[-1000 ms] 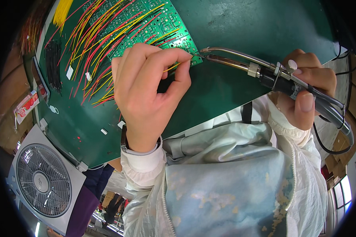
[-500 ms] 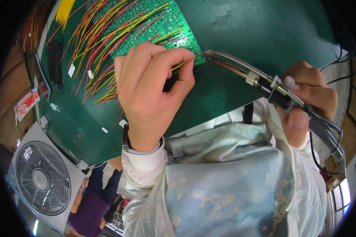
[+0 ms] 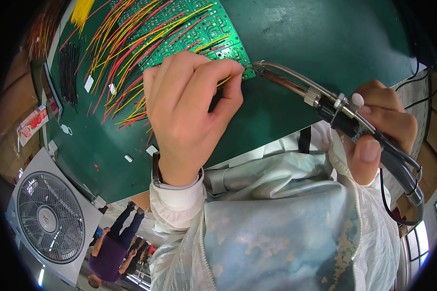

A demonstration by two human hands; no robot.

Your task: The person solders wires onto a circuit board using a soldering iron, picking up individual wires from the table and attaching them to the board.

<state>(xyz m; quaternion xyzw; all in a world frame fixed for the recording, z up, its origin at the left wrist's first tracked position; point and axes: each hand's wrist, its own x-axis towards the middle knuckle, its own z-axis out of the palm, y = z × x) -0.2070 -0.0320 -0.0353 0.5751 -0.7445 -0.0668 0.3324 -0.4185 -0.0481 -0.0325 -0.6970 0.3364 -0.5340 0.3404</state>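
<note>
My left hand [image 3: 189, 116] pinches a yellow wire [image 3: 223, 81] between thumb and forefinger at the near right corner of a green circuit board panel [image 3: 230, 36]. My right hand [image 3: 381, 121] is closed around the black handle of a soldering iron [image 3: 344, 116], which has a thin metal feed tube clamped along it. The iron's tip points left and meets the board's corner close to my left fingertips; whether it touches the wire's end is too small to tell. Many red, yellow and black wires [image 3: 126, 63] fan out leftward from the board.
On the green table [image 3: 306, 53], a bundle of black wires [image 3: 69, 72] and a yellow bundle [image 3: 81, 12] lie at the left. A fan [image 3: 47, 218] stands beyond the table's left edge, near a red-and-white carton [image 3: 32, 121]. Another person [image 3: 109, 257] is in the background.
Both hands and the iron appear slightly further right, and the board has shifted a little in view too. The grips stay the same. The person in the background has changed position.
</note>
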